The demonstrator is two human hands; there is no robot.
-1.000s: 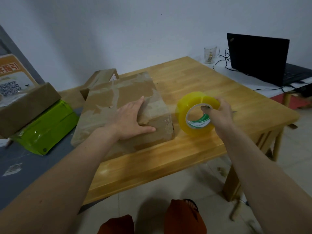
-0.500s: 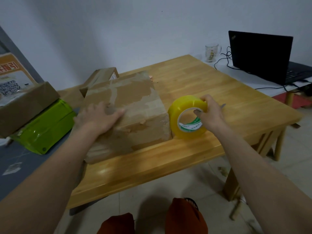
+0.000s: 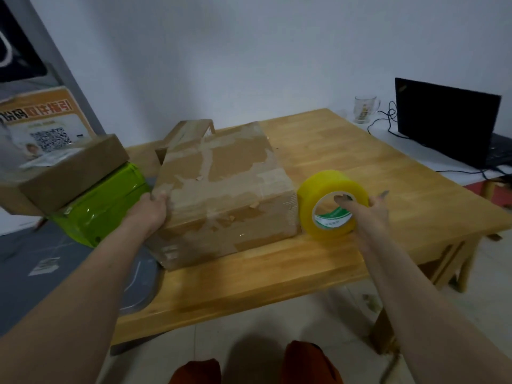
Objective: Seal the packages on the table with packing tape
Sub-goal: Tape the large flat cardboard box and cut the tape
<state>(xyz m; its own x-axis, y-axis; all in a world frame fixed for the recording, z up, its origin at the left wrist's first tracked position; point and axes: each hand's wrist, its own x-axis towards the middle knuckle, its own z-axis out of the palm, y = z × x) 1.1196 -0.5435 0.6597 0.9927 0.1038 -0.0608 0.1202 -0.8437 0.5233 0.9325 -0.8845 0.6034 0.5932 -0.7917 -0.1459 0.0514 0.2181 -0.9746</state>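
The cardboard box (image 3: 224, 189) lies near the table's (image 3: 360, 162) front edge, toward the left corner. Its left edge is gripped by the left hand (image 3: 151, 209), fingers curled over. The tape roll (image 3: 331, 203) stands on edge just right of the box, held by the right hand (image 3: 368, 212), a finger hooked in the core. The box is best kept braced while tape is drawn across the top seam. No free tape end can be made out. The seam's state is obscured by old tape residue.
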